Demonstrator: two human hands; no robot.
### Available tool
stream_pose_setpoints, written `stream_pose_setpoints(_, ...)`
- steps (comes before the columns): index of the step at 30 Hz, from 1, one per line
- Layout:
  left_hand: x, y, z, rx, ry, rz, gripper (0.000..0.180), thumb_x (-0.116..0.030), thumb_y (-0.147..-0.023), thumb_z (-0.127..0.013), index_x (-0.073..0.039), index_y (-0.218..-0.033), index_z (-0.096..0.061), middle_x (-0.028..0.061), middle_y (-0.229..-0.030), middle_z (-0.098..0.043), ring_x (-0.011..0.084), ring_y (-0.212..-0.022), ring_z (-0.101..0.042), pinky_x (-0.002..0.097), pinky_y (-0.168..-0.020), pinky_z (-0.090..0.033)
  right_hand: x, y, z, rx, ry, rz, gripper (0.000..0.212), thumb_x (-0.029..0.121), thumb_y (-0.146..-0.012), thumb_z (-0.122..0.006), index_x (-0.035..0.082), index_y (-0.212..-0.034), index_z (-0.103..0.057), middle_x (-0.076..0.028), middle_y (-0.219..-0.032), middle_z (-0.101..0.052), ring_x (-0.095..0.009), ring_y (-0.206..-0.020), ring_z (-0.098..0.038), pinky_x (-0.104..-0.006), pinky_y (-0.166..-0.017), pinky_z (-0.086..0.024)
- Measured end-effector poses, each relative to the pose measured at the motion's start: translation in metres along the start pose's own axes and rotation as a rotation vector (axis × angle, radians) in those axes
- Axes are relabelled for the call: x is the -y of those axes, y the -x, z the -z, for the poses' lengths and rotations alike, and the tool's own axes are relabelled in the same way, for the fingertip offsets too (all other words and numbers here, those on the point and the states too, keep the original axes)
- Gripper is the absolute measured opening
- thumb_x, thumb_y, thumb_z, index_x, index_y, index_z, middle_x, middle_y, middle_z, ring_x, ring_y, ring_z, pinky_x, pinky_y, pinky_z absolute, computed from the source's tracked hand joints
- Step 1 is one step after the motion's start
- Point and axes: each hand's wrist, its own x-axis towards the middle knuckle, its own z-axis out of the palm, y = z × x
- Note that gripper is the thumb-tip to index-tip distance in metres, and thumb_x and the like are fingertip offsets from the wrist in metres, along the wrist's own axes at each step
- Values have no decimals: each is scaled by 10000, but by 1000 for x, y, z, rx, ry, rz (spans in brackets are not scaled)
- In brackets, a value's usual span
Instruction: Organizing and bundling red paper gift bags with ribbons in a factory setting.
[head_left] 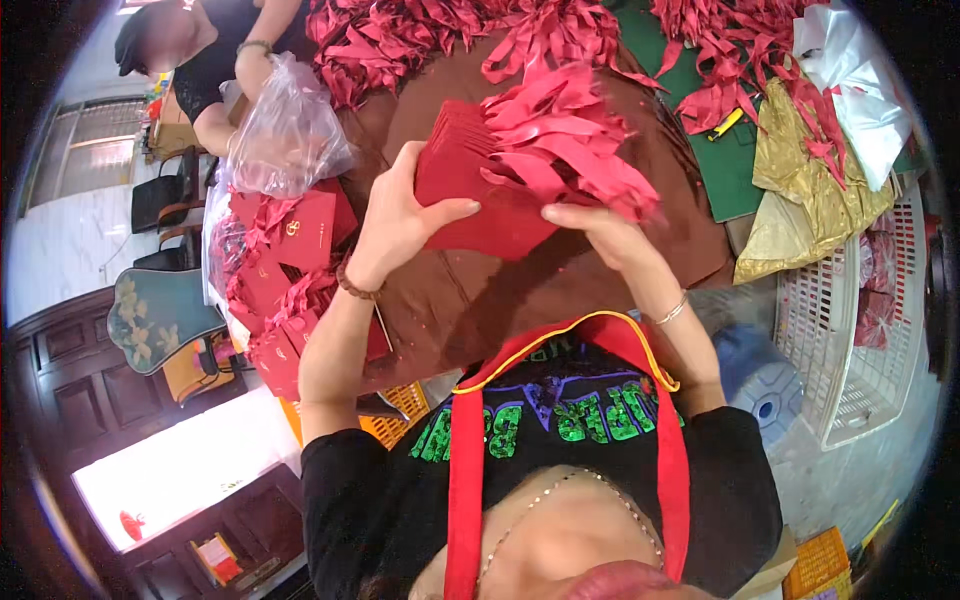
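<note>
Together both hands [400, 215] grip ribboned red envelope stack [490, 190].

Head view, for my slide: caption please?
Both hands, left hand and right hand, grip a stack of red ribboned envelopes.

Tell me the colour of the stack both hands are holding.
Red: the stack of envelopes with red ribbon tassels, best seen in the head view.

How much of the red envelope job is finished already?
Done, it seems: red envelopes piled at the left by a clear plastic bag. In hand: the left hand and right hand hold a stack of red envelopes with ribbon tassels. Left: loose red ribbons heaped across the brown table.
</note>
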Motion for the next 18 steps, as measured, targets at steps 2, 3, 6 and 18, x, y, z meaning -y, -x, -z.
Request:
stream_pose_setpoints(2, 1, 8, -4, -40, 32, -4, 544, -171, -648, -776, 33, -1057, -482, 143, -908, -642, 185, -863, -624, 304, -762, -482, 8, -4, 0, 31, 120, -32, 448, 162, -789, -653, 1, -1187, -524, -100, -1181, -552, -185, -1139, -478, -327, -1005, -338)
stream_pose_setpoints(3, 3, 13, -6, -56, 52, 1, 544, -175, -649, -776, 32, -1056, -480, 139, -904, -643, 187, -858, -625, 306, -758, -483, 12, -2, -7, 12, 182, 78, 429, 168, -802, -638, -1, -1181, -530, -96, -1179, -554, -187, -1132, -485, -330, -1000, -348)
stream_pose_setpoints(6, 9, 21, -10, -84, 65, 10, 542, -183, -655, -773, 30, -1055, -476, 134, -901, -643, 186, -857, -625, 309, -755, -483, 18, -1, -10, 46, 174, 75, 495, 97, -732, -680, 27, -1194, -516, -78, -1174, -548, -199, -1110, -497, -334, -971, -380)
stream_pose_setpoints(18, 99, 25, -85, -171, 730, -45, 673, -40, -655, -763, -31, -1225, -406, 44, -1126, -554, 132, -998, -543, 294, -889, -430, -16, -36, 40, -108, 279, 159, 475, 143, -814, -609, 14, -1233, -425, -90, -1096, -574, -177, -976, -570, -314, -831, -476)
